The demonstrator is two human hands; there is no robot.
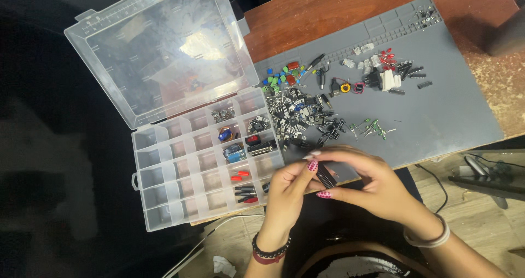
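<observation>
Both of my hands meet over the near edge of a grey work mat [448,114]. My left hand [288,188] and my right hand [372,185] together pinch a small black electronic part [326,175] between the fingertips. Just beyond the hands lies a heap of small black components [303,116] on the mat. A clear plastic compartment box [180,171] stands open to the left of my left hand, with a few parts in its right-hand cells.
The box's clear lid [158,48] lies flung back at the upper left. Green, blue and red small parts [281,77], green LEDs [371,127] and red LEDs [387,54] are scattered over the mat. The mat rests on a brown wooden table [328,10]. Cables [481,171] lie at the right.
</observation>
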